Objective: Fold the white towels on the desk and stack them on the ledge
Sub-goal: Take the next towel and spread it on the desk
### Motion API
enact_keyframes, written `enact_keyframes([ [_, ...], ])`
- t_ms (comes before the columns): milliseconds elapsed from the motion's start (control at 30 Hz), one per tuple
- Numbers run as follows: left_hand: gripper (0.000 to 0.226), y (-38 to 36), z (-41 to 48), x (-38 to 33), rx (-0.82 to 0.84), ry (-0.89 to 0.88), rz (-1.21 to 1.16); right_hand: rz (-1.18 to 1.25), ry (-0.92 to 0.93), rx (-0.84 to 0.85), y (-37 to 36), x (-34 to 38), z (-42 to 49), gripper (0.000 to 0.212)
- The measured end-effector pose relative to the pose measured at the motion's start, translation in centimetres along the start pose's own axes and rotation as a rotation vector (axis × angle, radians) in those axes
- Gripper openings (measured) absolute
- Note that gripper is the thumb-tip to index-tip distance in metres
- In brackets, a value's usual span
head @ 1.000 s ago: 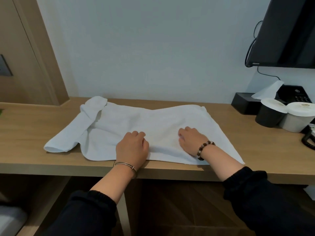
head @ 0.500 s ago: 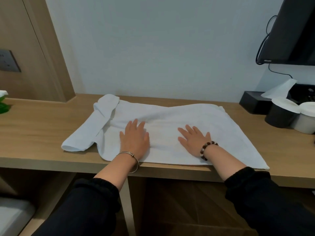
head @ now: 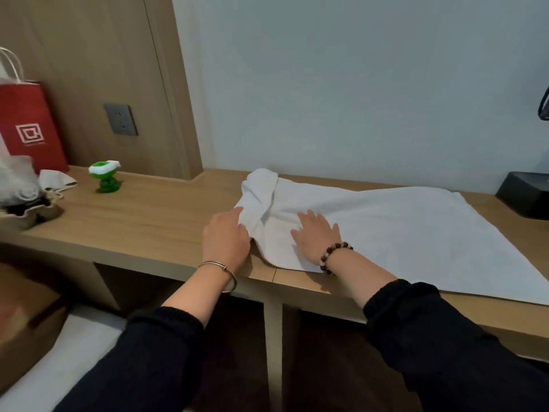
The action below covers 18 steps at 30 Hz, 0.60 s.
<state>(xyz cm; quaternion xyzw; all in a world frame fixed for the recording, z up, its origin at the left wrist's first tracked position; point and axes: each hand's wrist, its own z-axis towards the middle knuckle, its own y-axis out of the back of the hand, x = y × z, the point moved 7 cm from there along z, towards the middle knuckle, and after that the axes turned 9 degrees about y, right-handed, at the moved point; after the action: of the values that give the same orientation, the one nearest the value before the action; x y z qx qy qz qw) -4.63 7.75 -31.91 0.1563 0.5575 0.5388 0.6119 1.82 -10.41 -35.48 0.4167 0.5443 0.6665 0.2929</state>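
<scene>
A red paper bag (head: 29, 126) stands at the far end of the wooden desk (head: 133, 221), well to the left of the person's left hand (head: 227, 240), with a small green and white plastic object (head: 105, 176) between bag and hand. A grey wall socket (head: 120, 119) sits on the panel above and beyond that object.

The left hand, a thin metal bangle (head: 219, 272) on its wrist, rests on the desk near the front edge. Its fingers meet the bunched, folded-over left end of the white towel (head: 401, 230). The cloth hides the fingertips, so it cannot be told whether they pinch the fold or only touch it.

Just to the right, the right hand (head: 318, 236) lies flat on the towel, palm down and fingers spread and straight, with a bead bracelet (head: 332, 254) at the wrist. From beneath that hand the towel spreads out flat across the desk to the right, and its near edge runs along the desk's front edge. A black box (head: 525, 194) sits by the wall, well to the right of both hands and just past the towel's far corner. Both arms are in dark sleeves.
</scene>
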Motion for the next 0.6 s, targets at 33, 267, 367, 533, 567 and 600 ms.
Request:
enact_keyframes([
  [33,0.043,-0.4,0.3,1.2,0.069,0.054,0.015,-0.045,0.002,0.044,-1.2,0.3,0.0,0.056],
  [267,0.043,-1.6,-0.1,3.5,0.184,-0.061,0.123,-0.131,0.023,0.049,-3.0,-0.5,0.0,0.060],
  [367,0.032,-1.2,0.4,3.1,0.157,-0.107,0.247,-0.123,0.021,0.042,-3.2,-0.6,0.1,0.060],
  [533,0.013,0.6,1.3,4.0,0.147,0.028,0.078,-0.116,0.015,0.023,-3.3,-0.9,0.3,0.059],
  [567,0.017,1.2,1.8,4.7,0.150,0.124,-0.073,-0.122,0.016,0.026,-3.4,-0.9,0.3,0.059],
  [600,0.018,1.8,2.3,5.7,0.142,0.228,-0.218,-0.129,0.015,0.028,-3.4,-0.9,0.3,0.059],
])
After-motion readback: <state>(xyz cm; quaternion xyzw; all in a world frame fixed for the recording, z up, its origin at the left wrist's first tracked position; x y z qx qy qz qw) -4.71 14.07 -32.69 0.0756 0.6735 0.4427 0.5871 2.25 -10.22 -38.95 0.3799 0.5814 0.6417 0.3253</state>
